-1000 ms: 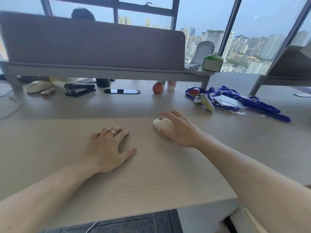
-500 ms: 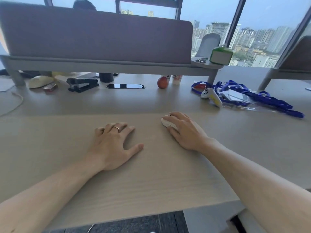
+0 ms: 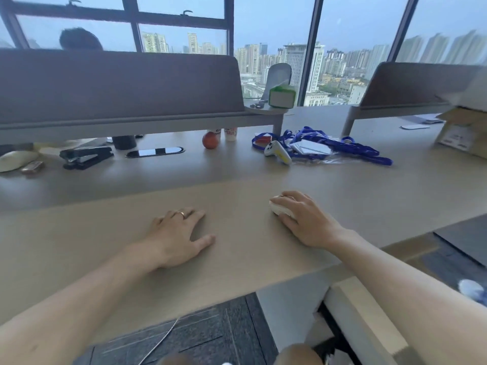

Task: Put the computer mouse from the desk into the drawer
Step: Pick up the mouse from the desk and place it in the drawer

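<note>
A small white computer mouse [image 3: 279,208] lies on the light wooden desk [image 3: 105,233], right of centre. My right hand [image 3: 307,219] covers it from the right, fingers curled over its top and side, so only its left end shows. My left hand [image 3: 176,238] rests flat on the desk to the left, palm down, fingers spread, a ring on one finger. Below the desk's front edge at the lower right, a white drawer unit [image 3: 366,320] shows its top edge; I cannot tell if a drawer stands open.
Along the back under the grey divider [image 3: 118,83] lie a black stapler [image 3: 84,157], an orange ball [image 3: 210,140], a white-and-yellow game controller [image 3: 278,152], blue lanyards [image 3: 353,148] and another pale mouse [image 3: 15,160]. A cardboard box [image 3: 463,133] sits far right. A person's head shows behind the divider.
My right hand has closed further over the mouse, hiding more of it. The camera has lifted and turned, so the scene sits lower and to the right. My left hand stays flat.
</note>
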Demonstrator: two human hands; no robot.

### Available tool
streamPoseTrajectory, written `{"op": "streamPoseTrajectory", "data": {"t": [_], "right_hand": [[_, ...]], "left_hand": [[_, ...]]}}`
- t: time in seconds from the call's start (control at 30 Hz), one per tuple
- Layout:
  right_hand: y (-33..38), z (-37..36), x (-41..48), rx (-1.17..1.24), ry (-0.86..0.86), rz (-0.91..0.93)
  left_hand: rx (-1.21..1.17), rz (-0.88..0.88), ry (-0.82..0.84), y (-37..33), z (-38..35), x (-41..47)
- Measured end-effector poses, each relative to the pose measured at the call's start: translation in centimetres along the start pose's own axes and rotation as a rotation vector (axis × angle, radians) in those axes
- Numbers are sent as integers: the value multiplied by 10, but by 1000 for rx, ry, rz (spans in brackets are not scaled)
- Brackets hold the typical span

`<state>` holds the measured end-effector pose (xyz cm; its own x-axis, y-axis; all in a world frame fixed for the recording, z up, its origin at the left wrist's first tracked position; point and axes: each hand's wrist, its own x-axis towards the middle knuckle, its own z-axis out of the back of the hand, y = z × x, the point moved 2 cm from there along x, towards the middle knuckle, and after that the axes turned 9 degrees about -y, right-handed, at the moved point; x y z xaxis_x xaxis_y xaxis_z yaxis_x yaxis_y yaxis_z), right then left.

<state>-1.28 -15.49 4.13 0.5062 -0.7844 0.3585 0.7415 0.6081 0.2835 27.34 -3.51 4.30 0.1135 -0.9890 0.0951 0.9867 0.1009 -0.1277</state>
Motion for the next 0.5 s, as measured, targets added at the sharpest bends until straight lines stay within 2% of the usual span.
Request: {"op": "streamPoseTrajectory", "data": {"t": [0.17, 0.33, 0.5], "right_hand": [[-59, 57, -60, -66, -69, -171], [-114, 109, -132, -154, -139, -316], [-139, 135, -189, -184, -170, -373]], "left_hand": [[-89, -255, 24, -106, -15, -4], [-179, -604, 27, -231, -27, -28], [-209, -738, 6, -310, -45, -40]]}}
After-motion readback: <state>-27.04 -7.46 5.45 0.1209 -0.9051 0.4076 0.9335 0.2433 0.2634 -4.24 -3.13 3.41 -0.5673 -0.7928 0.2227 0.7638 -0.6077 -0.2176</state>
